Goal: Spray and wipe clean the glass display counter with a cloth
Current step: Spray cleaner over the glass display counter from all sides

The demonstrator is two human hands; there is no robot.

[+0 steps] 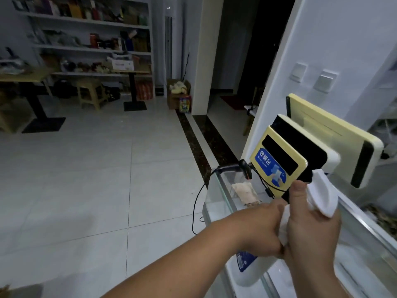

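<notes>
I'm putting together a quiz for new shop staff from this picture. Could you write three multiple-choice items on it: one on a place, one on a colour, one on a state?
1. Where is the white spray bottle?
A. on the floor
B. below the left hand, over the glass counter
C. on a shelf

2. What colour is the sticker on the yellow payment terminal?
A. red
B. green
C. blue

3. What is the right hand doing?
A. gripping the white cloth
B. hanging empty
C. pressing a wall switch

Answers:
1. B: the bottle's body hangs just under the left hand, above the counter's glass.
2. C: the sticker is blue with white characters.
3. A: the cloth bulges out over the right hand's curled fingers.
</notes>
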